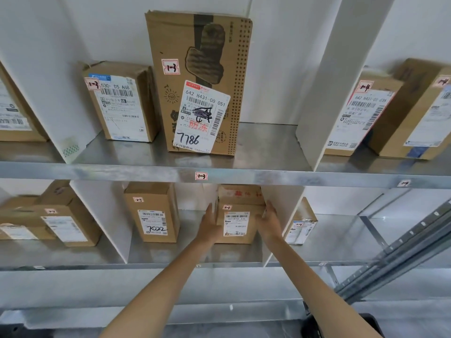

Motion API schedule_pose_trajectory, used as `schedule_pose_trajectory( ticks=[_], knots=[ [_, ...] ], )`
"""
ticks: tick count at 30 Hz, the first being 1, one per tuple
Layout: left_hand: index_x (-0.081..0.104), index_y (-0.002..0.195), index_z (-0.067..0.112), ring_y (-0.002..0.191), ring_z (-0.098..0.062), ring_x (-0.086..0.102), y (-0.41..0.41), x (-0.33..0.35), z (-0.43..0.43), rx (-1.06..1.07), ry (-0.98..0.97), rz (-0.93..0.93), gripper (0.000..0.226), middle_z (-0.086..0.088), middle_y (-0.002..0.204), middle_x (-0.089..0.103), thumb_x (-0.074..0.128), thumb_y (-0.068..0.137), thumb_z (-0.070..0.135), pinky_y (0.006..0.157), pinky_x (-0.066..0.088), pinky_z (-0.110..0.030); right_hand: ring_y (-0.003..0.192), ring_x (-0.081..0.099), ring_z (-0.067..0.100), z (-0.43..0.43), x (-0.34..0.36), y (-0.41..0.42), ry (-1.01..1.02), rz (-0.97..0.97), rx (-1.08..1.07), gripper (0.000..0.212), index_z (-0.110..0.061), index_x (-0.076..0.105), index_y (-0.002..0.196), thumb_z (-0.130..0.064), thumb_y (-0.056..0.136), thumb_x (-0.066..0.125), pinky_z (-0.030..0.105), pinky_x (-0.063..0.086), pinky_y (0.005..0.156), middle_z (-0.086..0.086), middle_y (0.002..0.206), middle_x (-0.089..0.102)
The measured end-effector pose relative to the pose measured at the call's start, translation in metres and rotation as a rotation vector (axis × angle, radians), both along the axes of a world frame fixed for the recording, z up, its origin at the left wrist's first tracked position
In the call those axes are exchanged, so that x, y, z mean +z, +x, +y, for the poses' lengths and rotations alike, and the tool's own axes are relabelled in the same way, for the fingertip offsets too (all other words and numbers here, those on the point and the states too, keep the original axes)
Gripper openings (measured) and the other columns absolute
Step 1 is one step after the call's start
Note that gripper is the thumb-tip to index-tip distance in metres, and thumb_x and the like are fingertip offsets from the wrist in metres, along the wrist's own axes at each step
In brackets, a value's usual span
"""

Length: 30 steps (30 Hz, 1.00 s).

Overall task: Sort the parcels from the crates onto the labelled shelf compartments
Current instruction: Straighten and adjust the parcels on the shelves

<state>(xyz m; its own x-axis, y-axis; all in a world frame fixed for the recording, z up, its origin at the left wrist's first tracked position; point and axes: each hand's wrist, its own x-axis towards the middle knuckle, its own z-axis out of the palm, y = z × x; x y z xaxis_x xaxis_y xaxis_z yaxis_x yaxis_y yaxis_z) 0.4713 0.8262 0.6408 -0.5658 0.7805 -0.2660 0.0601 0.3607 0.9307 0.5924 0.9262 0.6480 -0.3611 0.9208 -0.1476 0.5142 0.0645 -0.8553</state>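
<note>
A small cardboard parcel tagged 2-3 stands on the lower metal shelf, in the middle compartment. My left hand lies flat against its left side with straight fingers. My right hand presses its right side, fingers extended. A second 2-3 parcel marked 7022 stands to the left in the same compartment.
The upper shelf carries the 1-3 label, a tall box marked 7786 and a smaller box. White dividers separate the compartments. Boxes tagged 1-4 and 2-2 fill the neighbours. A slanted metal rail runs at right.
</note>
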Motion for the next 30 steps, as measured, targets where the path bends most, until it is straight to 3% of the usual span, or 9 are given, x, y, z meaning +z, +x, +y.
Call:
schedule_pose_trajectory(
  ticks=[3, 8, 10, 12, 16, 20, 24, 28, 30],
  knots=[
    [0.033, 0.143, 0.013, 0.131, -0.021, 0.041, -0.008, 0.01, -0.011, 0.115, 0.153, 0.194, 0.06, -0.008, 0.142, 0.043, 0.044, 0.088, -0.007, 0.104, 0.036, -0.028, 0.131, 0.036, 0.025, -0.014, 0.013, 0.001, 0.382, -0.032, 0.048, 0.066, -0.007, 0.023, 0.148, 0.008, 0.086, 0.041, 0.016, 0.027, 0.101, 0.012, 0.148, 0.029],
    [0.056, 0.096, -0.004, 0.082, -0.027, 0.054, -0.048, 0.045, -0.027, 0.377, 0.296, 0.589, 0.021, -0.012, 0.086, 0.055, 0.041, 0.084, -0.012, 0.074, 0.045, -0.038, 0.13, 0.034, 0.021, -0.037, 0.025, -0.029, 0.725, 0.009, 0.331, 0.068, -0.009, 0.036, 0.142, 0.013, 0.078, 0.044, 0.016, 0.032, 0.104, 0.012, 0.142, 0.038],
    [0.053, 0.078, -0.008, 0.072, -0.036, 0.053, -0.071, 0.055, -0.039, 0.435, 0.247, 0.65, 0.011, -0.02, 0.074, 0.054, 0.045, 0.087, -0.006, 0.063, 0.037, -0.038, 0.131, 0.033, 0.022, -0.051, 0.029, -0.052, 0.668, 0.055, 0.396, 0.065, -0.008, 0.034, 0.143, 0.011, 0.082, 0.043, 0.008, 0.022, 0.107, 0.013, 0.145, 0.036],
    [0.055, 0.08, -0.008, 0.073, -0.034, 0.053, -0.095, 0.054, -0.056, 0.512, 0.215, 0.729, 0.011, -0.019, 0.076, 0.056, 0.046, 0.084, -0.004, 0.063, 0.036, -0.031, 0.124, 0.042, 0.025, -0.07, 0.03, -0.074, 0.593, 0.094, 0.438, 0.062, -0.007, 0.033, 0.144, 0.01, 0.085, 0.041, 0.013, 0.03, 0.102, 0.014, 0.145, 0.036],
    [0.05, 0.113, -0.005, 0.094, -0.041, 0.053, -0.143, 0.034, -0.08, 0.571, 0.144, 0.679, 0.039, -0.023, 0.104, 0.051, 0.04, 0.076, -0.01, 0.081, 0.046, -0.047, 0.127, 0.045, 0.024, -0.096, 0.027, -0.116, 0.367, 0.051, 0.494, 0.063, -0.01, 0.028, 0.147, 0.009, 0.088, 0.038, 0.009, 0.028, 0.096, 0.009, 0.149, 0.033],
    [0.033, 0.142, 0.006, 0.118, -0.032, 0.049, -0.154, 0.021, -0.091, 0.497, 0.166, 0.377, 0.061, -0.015, 0.135, 0.045, 0.037, 0.084, -0.011, 0.099, 0.042, -0.041, 0.139, 0.032, 0.022, -0.113, 0.018, -0.148, 0.013, 0.088, 0.41, 0.07, -0.015, 0.022, 0.15, 0.011, 0.087, 0.034, 0.031, 0.033, 0.111, 0.008, 0.152, 0.03],
    [0.034, 0.139, 0.014, 0.108, -0.03, 0.058, -0.155, 0.005, -0.098, 0.438, 0.108, 0.148, 0.056, -0.012, 0.121, 0.059, 0.039, 0.086, -0.003, 0.085, 0.048, -0.033, 0.126, 0.047, 0.028, -0.125, 0.005, -0.17, -0.102, 0.077, 0.397, 0.073, -0.015, 0.02, 0.15, 0.01, 0.084, 0.037, 0.04, 0.045, 0.1, 0.008, 0.146, 0.041],
    [0.036, 0.132, 0.019, 0.102, -0.03, 0.059, -0.16, -0.01, -0.099, 0.357, 0.09, 0.163, 0.066, -0.009, 0.111, 0.063, 0.038, 0.068, 0.004, 0.087, 0.052, -0.044, 0.112, 0.057, 0.025, -0.128, -0.01, -0.18, -0.099, 0.105, 0.328, 0.074, -0.02, 0.025, 0.146, 0.009, 0.079, 0.038, 0.034, 0.051, 0.089, 0.003, 0.129, 0.055],
    [0.036, 0.134, 0.02, 0.096, -0.027, 0.06, -0.159, -0.009, -0.095, 0.322, 0.08, 0.164, 0.067, -0.005, 0.109, 0.063, 0.039, 0.07, 0.004, 0.081, 0.053, -0.037, 0.103, 0.058, 0.024, -0.127, -0.008, -0.175, -0.076, 0.121, 0.294, 0.067, -0.02, 0.033, 0.139, 0.01, 0.08, 0.038, 0.031, 0.05, 0.081, 0.001, 0.117, 0.059]
  ],
)
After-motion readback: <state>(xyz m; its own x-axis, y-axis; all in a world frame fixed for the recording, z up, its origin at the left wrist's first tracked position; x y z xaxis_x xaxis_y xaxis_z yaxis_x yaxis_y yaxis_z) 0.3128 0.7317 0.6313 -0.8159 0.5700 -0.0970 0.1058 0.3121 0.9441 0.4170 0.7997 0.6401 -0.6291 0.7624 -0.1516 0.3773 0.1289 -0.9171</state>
